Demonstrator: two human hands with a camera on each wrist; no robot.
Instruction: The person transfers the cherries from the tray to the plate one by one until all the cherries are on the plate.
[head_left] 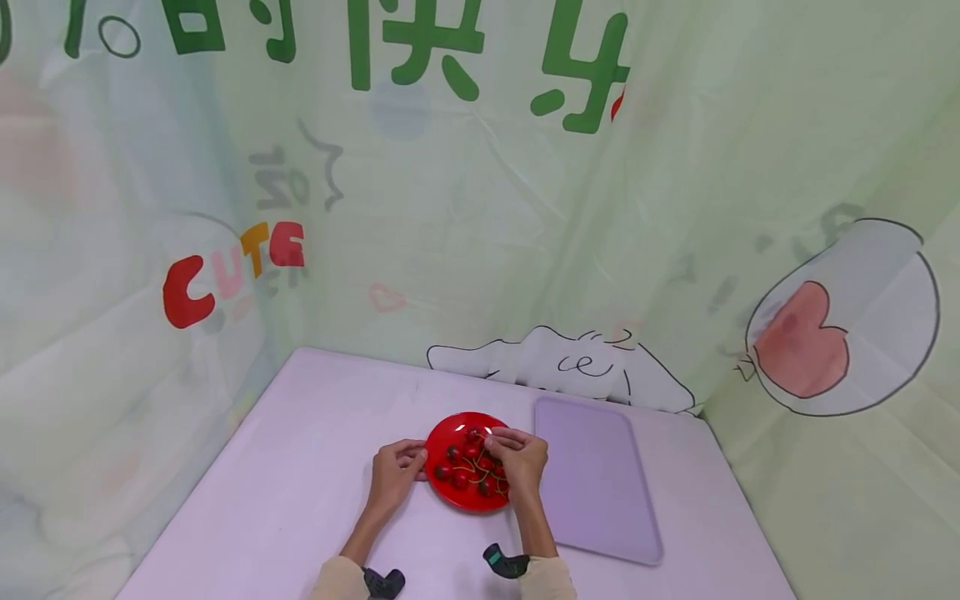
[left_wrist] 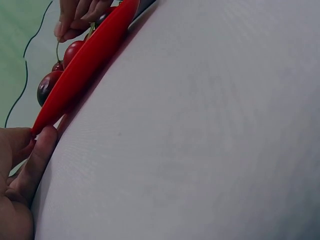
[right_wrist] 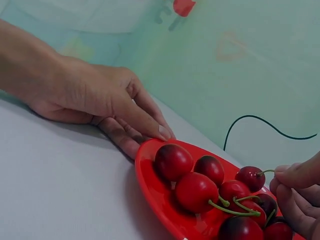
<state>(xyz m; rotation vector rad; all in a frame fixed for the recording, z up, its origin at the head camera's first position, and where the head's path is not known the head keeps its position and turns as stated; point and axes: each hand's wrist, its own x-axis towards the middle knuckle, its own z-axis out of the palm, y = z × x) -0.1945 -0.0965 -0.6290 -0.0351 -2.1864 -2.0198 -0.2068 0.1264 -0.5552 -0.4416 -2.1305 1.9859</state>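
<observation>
A red plate (head_left: 442, 435) holds several red cherries (right_wrist: 196, 192) with green stems, some dark on one side. My left hand (head_left: 393, 477) pinches the plate's left rim, thumb on top and fingers beneath, as the left wrist view shows. Over the plate's right side, my right hand (head_left: 522, 460) pinches the stem of one cherry (right_wrist: 250, 178) between thumb and fingertips. That cherry is at the far side of the pile; whether it touches the plate I cannot tell. The right hand hides part of the plate's right edge in the head view.
A flat lilac tray (head_left: 596, 479) lies right of the plate, close to my right wrist. The pale table (head_left: 315, 450) ends at a printed curtain (head_left: 450, 217) behind and at both sides. Dark wrist straps (head_left: 506, 562) show near the sleeves.
</observation>
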